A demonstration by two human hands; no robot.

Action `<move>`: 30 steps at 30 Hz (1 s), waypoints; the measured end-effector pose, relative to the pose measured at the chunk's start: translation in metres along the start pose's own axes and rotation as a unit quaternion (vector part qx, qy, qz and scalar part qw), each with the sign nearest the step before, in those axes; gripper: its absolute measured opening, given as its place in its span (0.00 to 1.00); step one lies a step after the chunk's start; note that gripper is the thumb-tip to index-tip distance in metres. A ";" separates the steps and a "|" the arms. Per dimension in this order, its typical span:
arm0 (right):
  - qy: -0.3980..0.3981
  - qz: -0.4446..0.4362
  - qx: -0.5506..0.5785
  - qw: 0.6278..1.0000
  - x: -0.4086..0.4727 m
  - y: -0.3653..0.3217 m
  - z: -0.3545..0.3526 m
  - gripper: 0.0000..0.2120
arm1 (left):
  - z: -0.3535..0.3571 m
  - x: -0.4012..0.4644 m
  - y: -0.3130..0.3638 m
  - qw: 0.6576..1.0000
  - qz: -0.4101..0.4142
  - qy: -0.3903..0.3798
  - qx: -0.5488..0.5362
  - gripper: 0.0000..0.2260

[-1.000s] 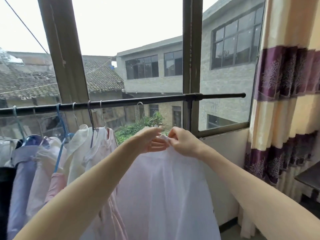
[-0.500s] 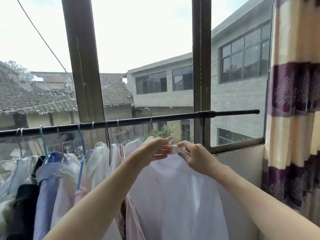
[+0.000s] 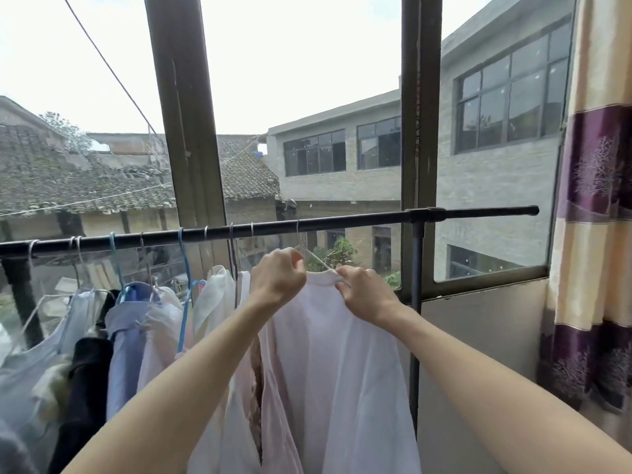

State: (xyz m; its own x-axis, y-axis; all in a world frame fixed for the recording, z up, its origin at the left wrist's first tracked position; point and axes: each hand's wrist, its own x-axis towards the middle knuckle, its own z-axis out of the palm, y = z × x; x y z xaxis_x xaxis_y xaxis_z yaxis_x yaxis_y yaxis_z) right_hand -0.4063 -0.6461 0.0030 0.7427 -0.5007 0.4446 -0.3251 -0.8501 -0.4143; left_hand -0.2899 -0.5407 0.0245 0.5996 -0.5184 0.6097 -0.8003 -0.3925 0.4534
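Note:
A white shirt (image 3: 335,364) hangs on a thin wire hanger (image 3: 309,253) whose hook is at the black clothes rail (image 3: 342,220). My left hand (image 3: 278,277) grips the left side of the shirt's collar, just under the hanger's neck. My right hand (image 3: 364,294) pinches the right side of the collar. Both arms reach up from the lower edge of the view.
Several garments on hangers (image 3: 143,316) fill the rail to the left of the shirt. The rail's upright post (image 3: 415,302) stands just right of my hands. A striped curtain (image 3: 595,234) hangs at the right. Window frames (image 3: 186,107) stand behind the rail.
Both hands and the shirt have risen towards the rail, and the hanger's hook now sits at the rail. The view has tilted upward.

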 end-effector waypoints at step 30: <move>0.124 -0.135 0.158 0.970 -0.004 -0.272 0.128 0.13 | -0.220 -0.072 -0.227 0.982 0.019 0.017 0.185 0.11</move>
State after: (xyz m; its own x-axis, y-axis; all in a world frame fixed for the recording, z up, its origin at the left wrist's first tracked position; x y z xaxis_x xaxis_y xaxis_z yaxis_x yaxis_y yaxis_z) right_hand -0.2458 -0.3922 0.0118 0.5990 -0.3242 0.7322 0.0857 -0.8832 -0.4611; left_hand -0.1521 -0.2467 0.0204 0.5644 -0.5149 0.6452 -0.7619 -0.6259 0.1669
